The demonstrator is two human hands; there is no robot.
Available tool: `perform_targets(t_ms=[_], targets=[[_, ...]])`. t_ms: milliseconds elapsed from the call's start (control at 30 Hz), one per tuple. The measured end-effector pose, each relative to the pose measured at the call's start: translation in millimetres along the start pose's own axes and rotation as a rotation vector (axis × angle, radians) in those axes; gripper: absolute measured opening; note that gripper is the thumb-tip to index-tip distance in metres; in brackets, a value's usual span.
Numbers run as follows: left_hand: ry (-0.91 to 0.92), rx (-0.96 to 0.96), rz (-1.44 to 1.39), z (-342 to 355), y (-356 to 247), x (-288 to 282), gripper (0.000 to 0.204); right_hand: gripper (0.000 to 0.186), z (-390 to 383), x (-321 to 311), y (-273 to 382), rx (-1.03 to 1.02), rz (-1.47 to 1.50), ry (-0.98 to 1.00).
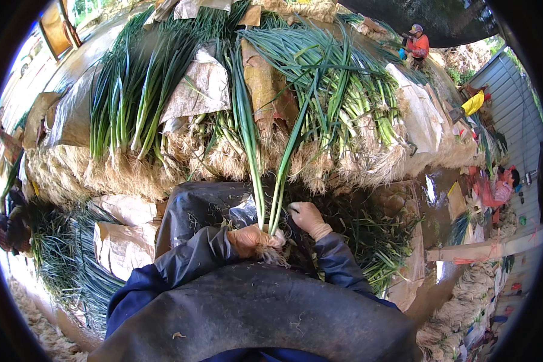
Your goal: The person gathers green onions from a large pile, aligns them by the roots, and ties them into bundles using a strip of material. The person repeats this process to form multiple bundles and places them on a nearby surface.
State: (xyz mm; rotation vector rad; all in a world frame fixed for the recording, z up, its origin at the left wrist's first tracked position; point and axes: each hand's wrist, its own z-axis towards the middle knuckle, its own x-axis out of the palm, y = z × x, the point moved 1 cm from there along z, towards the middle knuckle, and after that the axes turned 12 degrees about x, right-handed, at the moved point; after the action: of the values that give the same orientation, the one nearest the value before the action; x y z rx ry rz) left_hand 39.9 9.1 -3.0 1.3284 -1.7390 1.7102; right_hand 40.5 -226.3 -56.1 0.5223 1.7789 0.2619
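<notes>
My left hand (250, 239), in a pale glove, is closed round the white lower ends of a couple of long green onions (257, 190). Their stalks spread in a V away from me, and a tuft of roots (274, 256) hangs below the grip. Just right of them, my right hand (309, 218), gloved too, is curled closed over my lap; whatever its fingers hold, if anything, is hidden. A dark apron (253, 314) with bits of leaf covers my lap.
Ahead lies a broad heap of green onions (320, 66), roots toward me, partly under sacking (202, 87). Trimmed leaves (374, 241) lie at my right, more greens (78, 259) at my left. A person in orange (417, 45) sits far off; another person (499, 192) is at right.
</notes>
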Motion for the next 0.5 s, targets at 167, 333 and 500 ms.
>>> perform_targets(t_ms=[167, 333, 500], targets=[[0.099, -0.109, -0.101, 5, 7, 8, 0.031, 0.021, 51, -43, 25, 0.314, 0.251, -0.652], [0.019, 0.243, -0.070, -1, -7, 20, 0.033, 0.022, 85, -50, 23, 0.488, 0.348, -0.488], [-0.378, 0.421, 0.096, -3, -11, 4, 0.034, 0.013, 9, -22, 23, 0.145, 0.401, -0.379]])
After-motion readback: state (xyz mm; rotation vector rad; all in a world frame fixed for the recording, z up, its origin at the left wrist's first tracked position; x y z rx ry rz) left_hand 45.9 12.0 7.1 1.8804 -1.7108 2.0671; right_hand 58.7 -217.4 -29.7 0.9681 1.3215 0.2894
